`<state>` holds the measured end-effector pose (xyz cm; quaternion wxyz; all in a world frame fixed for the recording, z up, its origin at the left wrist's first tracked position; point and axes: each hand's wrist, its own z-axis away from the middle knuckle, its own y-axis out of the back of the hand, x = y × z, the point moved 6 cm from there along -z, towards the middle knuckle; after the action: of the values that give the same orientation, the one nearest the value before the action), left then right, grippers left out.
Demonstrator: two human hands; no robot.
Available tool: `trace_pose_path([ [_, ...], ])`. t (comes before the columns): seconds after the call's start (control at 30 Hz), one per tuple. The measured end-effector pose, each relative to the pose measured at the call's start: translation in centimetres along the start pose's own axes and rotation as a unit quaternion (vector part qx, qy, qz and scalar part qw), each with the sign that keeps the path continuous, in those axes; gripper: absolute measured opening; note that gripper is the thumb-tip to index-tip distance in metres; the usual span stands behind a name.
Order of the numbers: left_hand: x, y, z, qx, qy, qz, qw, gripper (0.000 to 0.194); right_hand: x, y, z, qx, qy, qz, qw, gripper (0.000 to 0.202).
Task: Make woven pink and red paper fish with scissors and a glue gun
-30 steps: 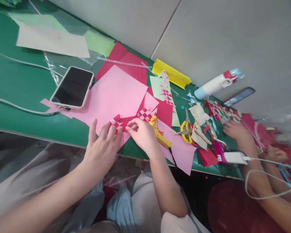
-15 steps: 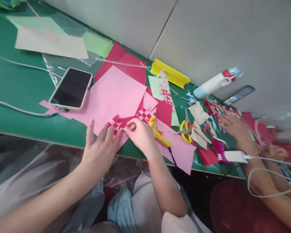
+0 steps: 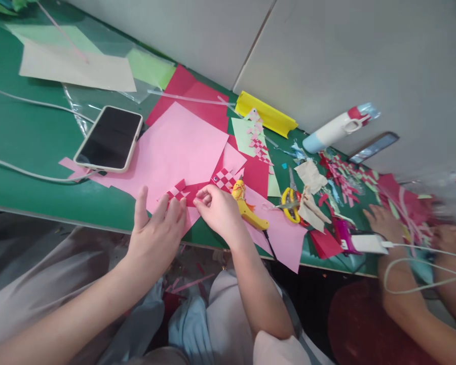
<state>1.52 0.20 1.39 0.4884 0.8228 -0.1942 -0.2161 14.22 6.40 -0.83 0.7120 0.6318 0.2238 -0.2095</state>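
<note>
A pink-and-red woven paper piece [image 3: 178, 191] lies near the table's front edge on pink paper. My left hand [image 3: 155, 230] rests palm down at its lower side, little finger spread away and the other fingertips on or just in front of it; the thumb is hidden. Just to the right, my right hand [image 3: 218, 210] has thumb and index finger pinched together over red paper; what they hold, if anything, is too small to make out. Behind that hand lies a checked woven paper fish [image 3: 224, 179] with a round eye. Beside the hand is a yellow glue gun [image 3: 251, 210].
A phone [image 3: 110, 138] lies on the left of the green table [image 3: 30, 144]. Pink sheets [image 3: 182, 134], small woven fish [image 3: 257, 142], yellow scissors [image 3: 290, 205], scraps and a bottle [image 3: 334, 129] spread rightwards. Another person's hand [image 3: 383, 223] is at the right.
My left fingertips have drawn back slightly leftward from my right fingers, opening a small gap. The other person's hand has moved rightward and nearer, away from the woven strips.
</note>
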Motion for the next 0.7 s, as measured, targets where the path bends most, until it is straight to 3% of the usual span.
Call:
trace_pose_path([
  [0.4,0.27,0.52,-0.32,-0.018,0.022,-0.002,1.000,0.037,-0.08,0.27,0.17,-0.016,0.005,-0.023,1.000,0.008],
  [0.7,0.09,0.90,-0.08,-0.032,0.039,0.034,0.998,0.033,0.86,0.69,-0.22,-0.004,-0.019,-0.145,0.989,0.007],
])
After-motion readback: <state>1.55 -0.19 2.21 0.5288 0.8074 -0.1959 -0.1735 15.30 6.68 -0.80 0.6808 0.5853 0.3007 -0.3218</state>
